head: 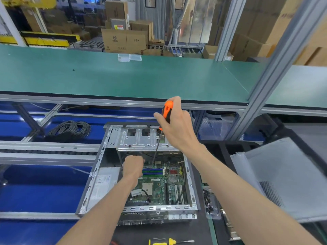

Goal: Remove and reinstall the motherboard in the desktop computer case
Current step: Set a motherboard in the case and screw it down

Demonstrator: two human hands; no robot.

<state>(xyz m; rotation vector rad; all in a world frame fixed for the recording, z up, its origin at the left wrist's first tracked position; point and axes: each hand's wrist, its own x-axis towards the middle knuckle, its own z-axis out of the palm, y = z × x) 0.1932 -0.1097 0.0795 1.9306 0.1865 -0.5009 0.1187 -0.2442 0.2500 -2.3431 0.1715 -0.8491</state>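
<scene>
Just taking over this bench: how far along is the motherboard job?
Done: the case lies open with its side panel off. In hand: the right hand holds an orange screwdriver with its tip down at the motherboard's far edge; the left hand is fisted beside it. Whether this is removal or refitting isn't clear.

light: bright, even (overhead, soft shadows); focus: slightly soft throughout; edges: wide-angle bowing; glare: none harsh

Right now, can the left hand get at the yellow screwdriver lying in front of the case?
Probably yes. The left hand is deep inside the case, curled near the motherboard, so it must first withdraw. The yellow screwdriver lies uncovered on the mat.
</scene>
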